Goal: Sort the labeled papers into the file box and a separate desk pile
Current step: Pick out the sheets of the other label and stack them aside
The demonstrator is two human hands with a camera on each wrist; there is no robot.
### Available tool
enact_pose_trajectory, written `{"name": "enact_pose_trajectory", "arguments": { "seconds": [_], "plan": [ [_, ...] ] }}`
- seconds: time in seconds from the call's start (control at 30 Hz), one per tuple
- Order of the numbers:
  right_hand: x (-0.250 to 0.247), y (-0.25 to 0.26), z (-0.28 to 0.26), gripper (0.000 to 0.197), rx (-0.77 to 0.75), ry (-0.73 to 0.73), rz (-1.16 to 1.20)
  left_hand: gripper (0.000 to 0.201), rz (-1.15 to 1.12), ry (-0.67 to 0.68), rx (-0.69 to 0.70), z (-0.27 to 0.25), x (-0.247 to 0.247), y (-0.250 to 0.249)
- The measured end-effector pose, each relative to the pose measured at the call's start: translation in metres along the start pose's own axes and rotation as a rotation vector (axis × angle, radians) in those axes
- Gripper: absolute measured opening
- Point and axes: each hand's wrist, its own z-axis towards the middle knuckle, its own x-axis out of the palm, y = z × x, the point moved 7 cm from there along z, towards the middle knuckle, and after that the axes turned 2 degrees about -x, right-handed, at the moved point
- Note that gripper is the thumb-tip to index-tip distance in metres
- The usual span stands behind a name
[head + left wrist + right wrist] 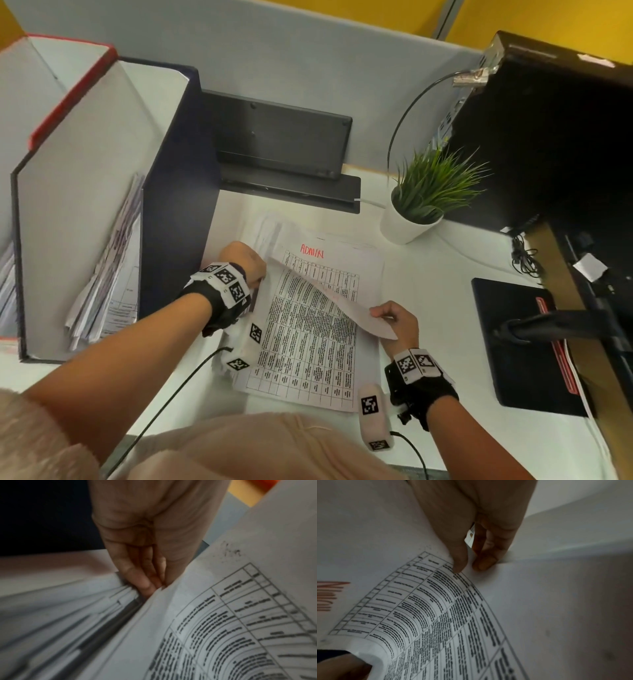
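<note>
A stack of printed papers lies on the white desk in front of me. The sheet showing on it carries a table and the red word ADMIN. One loose sheet is lifted off the stack and curls across it. My left hand pinches its upper left corner, fingers bent down at the stack's edge. My right hand pinches its right edge between thumb and fingers. The dark blue file box stands at the left, with several papers leaning inside.
A second, red-edged box stands beyond the file box. A black monitor base sits behind the stack, with a potted plant to its right. A black notebook and a dark computer case fill the right side. Cables trail from both wrists.
</note>
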Motion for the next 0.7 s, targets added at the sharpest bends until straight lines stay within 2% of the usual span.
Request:
{"name": "enact_pose_trajectory", "arguments": {
  "seconds": [0.2,0.27,0.4,0.47,0.53,0.6,0.7],
  "plan": [
    [-0.002,-0.003,0.002,0.036,-0.043,-0.065,-0.186,0.022,0.202,-0.031,0.232,-0.004,0.004,-0.006],
    [-0.004,-0.006,0.006,0.036,-0.031,-0.084,-0.206,0.027,0.178,-0.098,0.308,-0.011,0.001,-0.008],
    [-0.002,-0.008,0.007,0.041,-0.003,-0.078,-0.194,0.027,0.055,-0.226,0.595,-0.034,-0.004,-0.019],
    [-0.002,-0.007,0.006,0.041,0.018,-0.083,-0.186,0.023,-0.069,-0.211,0.591,-0.038,-0.003,-0.015],
    [-0.004,-0.004,0.003,0.032,0.053,-0.103,-0.123,0.018,-0.213,-0.144,0.534,-0.036,0.0,-0.009],
    [-0.005,0.003,0.002,0.047,0.018,-0.112,-0.059,0.014,-0.341,-0.052,0.472,-0.032,0.005,-0.006],
    [-0.005,0.017,0.006,0.067,-0.109,-0.1,-0.069,0.02,-0.452,0.007,0.383,-0.028,0.008,-0.005]
  ]
}}
